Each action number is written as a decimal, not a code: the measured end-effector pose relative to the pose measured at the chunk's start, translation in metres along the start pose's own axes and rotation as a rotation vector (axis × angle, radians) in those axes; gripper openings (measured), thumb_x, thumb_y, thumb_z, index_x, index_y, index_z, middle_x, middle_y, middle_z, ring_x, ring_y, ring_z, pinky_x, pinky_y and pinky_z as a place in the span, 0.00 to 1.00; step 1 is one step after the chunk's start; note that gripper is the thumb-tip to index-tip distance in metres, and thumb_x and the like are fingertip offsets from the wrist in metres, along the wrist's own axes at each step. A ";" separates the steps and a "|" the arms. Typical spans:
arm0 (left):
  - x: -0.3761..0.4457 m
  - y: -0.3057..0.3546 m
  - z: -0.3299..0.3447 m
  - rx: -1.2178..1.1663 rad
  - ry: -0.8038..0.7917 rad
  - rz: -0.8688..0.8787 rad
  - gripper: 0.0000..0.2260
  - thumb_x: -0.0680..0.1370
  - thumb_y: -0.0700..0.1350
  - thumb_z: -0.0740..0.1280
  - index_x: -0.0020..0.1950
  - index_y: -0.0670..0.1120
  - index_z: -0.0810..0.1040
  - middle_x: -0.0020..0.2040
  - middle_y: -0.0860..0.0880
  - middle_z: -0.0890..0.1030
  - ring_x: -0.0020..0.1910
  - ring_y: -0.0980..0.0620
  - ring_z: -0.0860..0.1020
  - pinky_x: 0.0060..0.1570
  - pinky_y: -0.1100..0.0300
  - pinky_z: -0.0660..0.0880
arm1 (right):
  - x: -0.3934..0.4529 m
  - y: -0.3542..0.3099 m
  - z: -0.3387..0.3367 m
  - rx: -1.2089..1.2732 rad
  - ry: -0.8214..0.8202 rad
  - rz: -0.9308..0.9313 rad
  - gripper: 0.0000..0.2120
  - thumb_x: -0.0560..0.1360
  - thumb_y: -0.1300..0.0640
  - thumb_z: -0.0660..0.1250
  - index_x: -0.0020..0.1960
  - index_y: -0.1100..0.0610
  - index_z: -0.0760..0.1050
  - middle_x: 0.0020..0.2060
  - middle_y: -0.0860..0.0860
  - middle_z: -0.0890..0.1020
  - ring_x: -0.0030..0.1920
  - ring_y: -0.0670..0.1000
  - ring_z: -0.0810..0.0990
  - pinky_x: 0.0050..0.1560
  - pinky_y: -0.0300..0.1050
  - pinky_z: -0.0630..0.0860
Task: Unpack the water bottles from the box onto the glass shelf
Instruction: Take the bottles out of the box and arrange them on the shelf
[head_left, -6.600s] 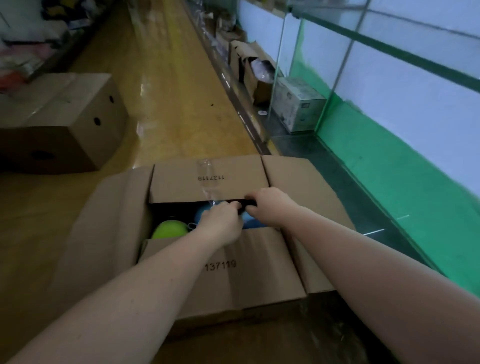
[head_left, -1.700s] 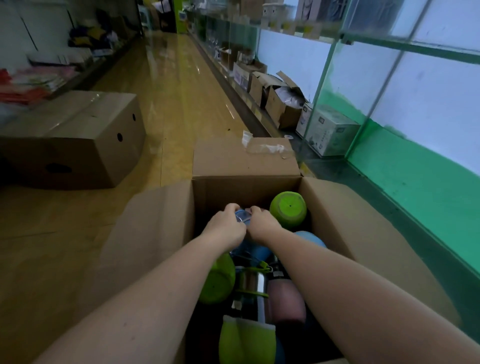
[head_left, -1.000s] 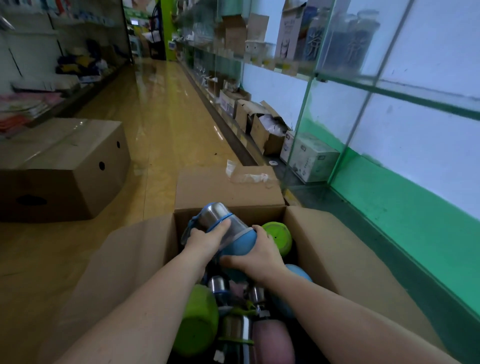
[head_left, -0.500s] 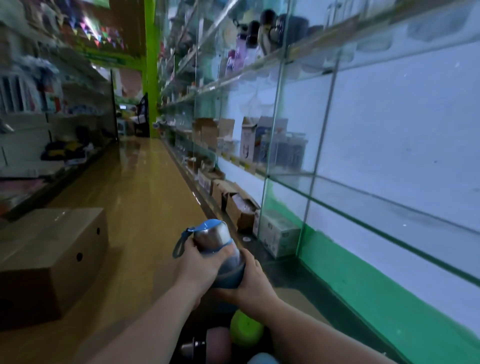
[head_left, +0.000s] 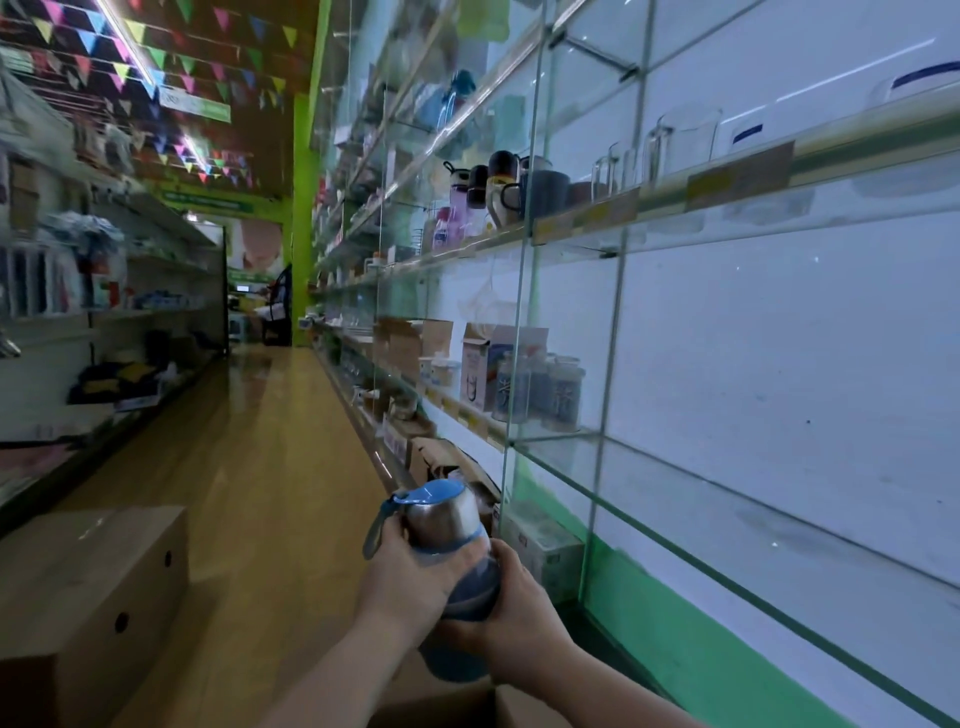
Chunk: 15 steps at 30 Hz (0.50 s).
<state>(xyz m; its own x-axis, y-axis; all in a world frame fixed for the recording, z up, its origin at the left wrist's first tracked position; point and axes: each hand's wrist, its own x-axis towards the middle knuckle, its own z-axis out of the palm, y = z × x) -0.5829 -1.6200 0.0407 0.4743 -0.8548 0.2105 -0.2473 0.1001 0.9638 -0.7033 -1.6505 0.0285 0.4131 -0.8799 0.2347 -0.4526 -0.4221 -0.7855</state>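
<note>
Both hands were on one water bottle (head_left: 451, 551), held in the air above the box (head_left: 467, 709), of which only a flap edge showed at the bottom of the view. Bottle was tilted, blue cap and strap loop up and away from the person, steel neck showing, blue body low.

Left hand (head_left: 402, 584) curled round the upper body just under the steel band, thumb side near the strap. Right hand (head_left: 511, 618) wrapped the lower body from the right, fingers closed round it. Probable reason for the two-handed hold: the body is smooth and rounded, so one hand steadies the top while the other carries the weight.

Bottle sat left of the glass shelf (head_left: 769, 587), near its front edge but not over it. The pane nearest looked bare there, so likely the target. Judged step: carrying from box to shelf, placement not yet done.

Other stuff: a closed carton (head_left: 88, 597) on the floor at left; boxed goods (head_left: 498, 364) and tumblers (head_left: 563, 389) on a shelf further down the aisle.
</note>
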 end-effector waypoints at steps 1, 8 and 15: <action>0.000 -0.001 0.001 -0.007 -0.003 -0.003 0.31 0.64 0.52 0.79 0.63 0.49 0.70 0.58 0.49 0.78 0.58 0.46 0.77 0.61 0.49 0.74 | -0.001 0.002 0.000 0.007 0.001 0.003 0.41 0.62 0.43 0.77 0.68 0.47 0.61 0.62 0.44 0.72 0.62 0.44 0.72 0.62 0.38 0.70; 0.000 -0.004 0.000 -0.016 -0.007 0.001 0.29 0.64 0.51 0.79 0.59 0.51 0.70 0.58 0.49 0.78 0.57 0.47 0.77 0.59 0.50 0.74 | 0.001 0.006 0.003 0.018 -0.020 0.020 0.45 0.61 0.42 0.76 0.72 0.47 0.58 0.65 0.44 0.71 0.64 0.45 0.71 0.65 0.41 0.69; 0.013 0.035 -0.005 -0.053 -0.009 0.028 0.24 0.63 0.50 0.79 0.53 0.54 0.71 0.53 0.52 0.79 0.53 0.49 0.79 0.56 0.50 0.76 | 0.013 -0.025 -0.021 0.044 -0.016 0.014 0.42 0.61 0.42 0.77 0.68 0.45 0.60 0.58 0.41 0.72 0.56 0.42 0.71 0.58 0.36 0.69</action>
<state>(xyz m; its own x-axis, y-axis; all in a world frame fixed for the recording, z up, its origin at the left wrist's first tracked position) -0.5808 -1.6251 0.0777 0.4601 -0.8559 0.2360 -0.2149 0.1505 0.9650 -0.7030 -1.6560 0.0628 0.4195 -0.8821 0.2143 -0.4232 -0.3989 -0.8135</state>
